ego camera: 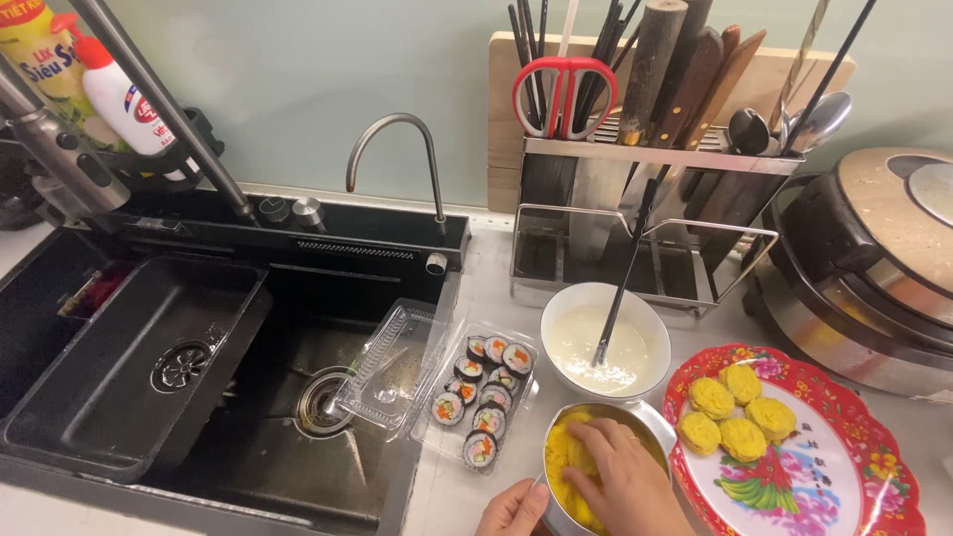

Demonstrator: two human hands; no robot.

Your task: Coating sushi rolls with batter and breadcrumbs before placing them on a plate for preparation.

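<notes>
My right hand (620,481) presses down into yellow crumbs inside a metal bowl (650,422) at the counter's front edge; its fingers are curled over something in the crumbs, hidden from view. My left hand (511,509) rests on the bowl's left rim. Just right of the bowl a red floral plate (854,467) carries several yellow-coated pieces (740,412). Behind the bowl stands a white bowl (566,308) of pale batter with a dark utensil (620,288) leaning in it. A clear plastic tray (442,432) of sliced seaweed rice rolls (483,402) lies to the left, lid open over the sink.
A black sink (149,397) with a curved tap (397,149) fills the left side. A metal rack (645,208) with knives, chopsticks and red scissors (564,94) stands at the back. A rice cooker (874,268) sits at the right. Bottles (109,84) stand far left.
</notes>
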